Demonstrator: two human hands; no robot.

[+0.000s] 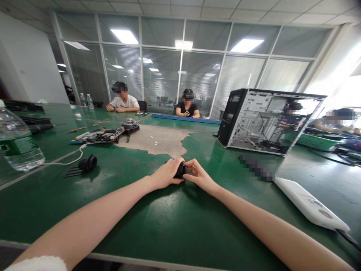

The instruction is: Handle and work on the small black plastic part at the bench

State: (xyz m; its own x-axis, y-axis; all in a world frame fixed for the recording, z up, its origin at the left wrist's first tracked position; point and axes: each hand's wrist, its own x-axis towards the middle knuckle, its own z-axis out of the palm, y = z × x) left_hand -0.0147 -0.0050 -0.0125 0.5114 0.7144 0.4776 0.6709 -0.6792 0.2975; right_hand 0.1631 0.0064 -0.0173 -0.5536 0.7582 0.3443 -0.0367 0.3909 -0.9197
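Note:
Just above the green tabletop, my left hand is wrapped round a small black part, mostly hidden by the fingers. My right hand pinches the same part from its right side with thumb and fingertips. What kind of part it is does not show clearly. Left of my hands lies another black piece with a round end and several long prongs. Beyond my hands the green covering is torn away, baring a beige patch with small white scraps on it.
An opened computer case stands back right, and a white power strip with a cable lies on the right. A circuit board and a water bottle are on the left. Several people sit round the table.

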